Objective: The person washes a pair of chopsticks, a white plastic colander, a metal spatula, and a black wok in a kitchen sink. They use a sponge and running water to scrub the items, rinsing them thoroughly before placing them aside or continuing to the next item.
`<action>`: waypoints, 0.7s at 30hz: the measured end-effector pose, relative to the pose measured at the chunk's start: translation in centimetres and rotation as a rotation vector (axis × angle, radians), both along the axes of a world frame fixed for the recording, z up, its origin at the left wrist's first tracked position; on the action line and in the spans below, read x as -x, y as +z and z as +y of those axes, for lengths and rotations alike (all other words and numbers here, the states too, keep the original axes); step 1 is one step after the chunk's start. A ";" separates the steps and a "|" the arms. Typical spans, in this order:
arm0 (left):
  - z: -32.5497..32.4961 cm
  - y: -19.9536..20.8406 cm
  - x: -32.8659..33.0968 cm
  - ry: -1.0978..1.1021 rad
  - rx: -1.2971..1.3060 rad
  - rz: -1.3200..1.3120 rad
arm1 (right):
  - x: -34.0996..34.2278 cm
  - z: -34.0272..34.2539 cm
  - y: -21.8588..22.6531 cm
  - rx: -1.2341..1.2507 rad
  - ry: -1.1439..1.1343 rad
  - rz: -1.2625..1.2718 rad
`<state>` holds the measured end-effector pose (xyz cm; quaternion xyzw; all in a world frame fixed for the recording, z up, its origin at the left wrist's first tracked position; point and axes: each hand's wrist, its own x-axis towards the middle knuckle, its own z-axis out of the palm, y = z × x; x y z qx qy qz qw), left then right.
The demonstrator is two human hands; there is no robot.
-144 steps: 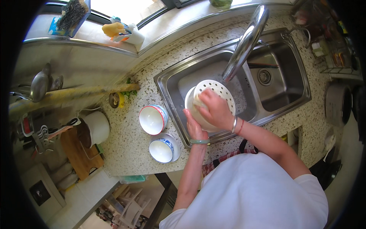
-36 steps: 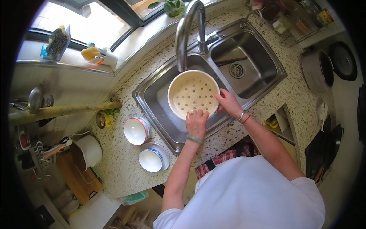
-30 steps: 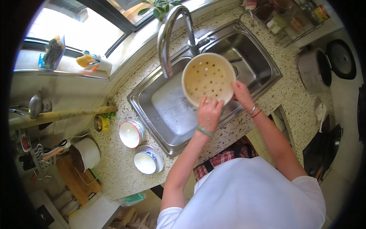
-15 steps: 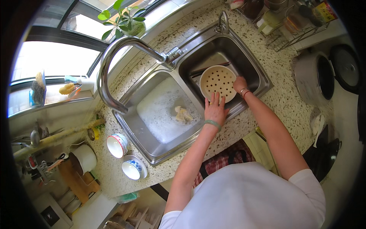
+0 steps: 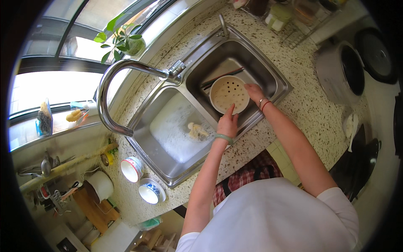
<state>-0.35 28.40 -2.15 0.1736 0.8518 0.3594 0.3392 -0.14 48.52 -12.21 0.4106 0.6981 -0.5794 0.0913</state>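
colander [image 5: 228, 95], cream, perforated, in right sink basin [image 5: 262, 69], beside dark sticks [image 5: 237, 70]. right hand [image 5: 255, 93] grips its right rim; left hand [image 5: 228, 125] at near rim, cannot tell if gripping. contact on two sides probably steadies it. pale cloth [image 5: 197, 132] lies apart in sudsy left basin [image 5: 168, 169].

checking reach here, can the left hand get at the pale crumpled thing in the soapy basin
Probably yes: only the sink divider seems between the left hand, at the perforated bowl, and the pale crumpled thing. Nothing covers it.
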 end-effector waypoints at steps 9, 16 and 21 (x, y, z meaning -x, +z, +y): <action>-2.1 1.0 0.0 0.133 -0.551 0.002 | -6.8 -5.3 14.6 0.884 -0.261 0.535; 2.4 9.3 -6.4 0.223 -0.885 -0.712 | -16.4 -4.7 22.7 0.813 -0.434 0.837; 8.5 12.6 -14.2 -0.031 -0.873 -0.971 | -26.8 -1.5 27.0 0.631 -0.646 0.978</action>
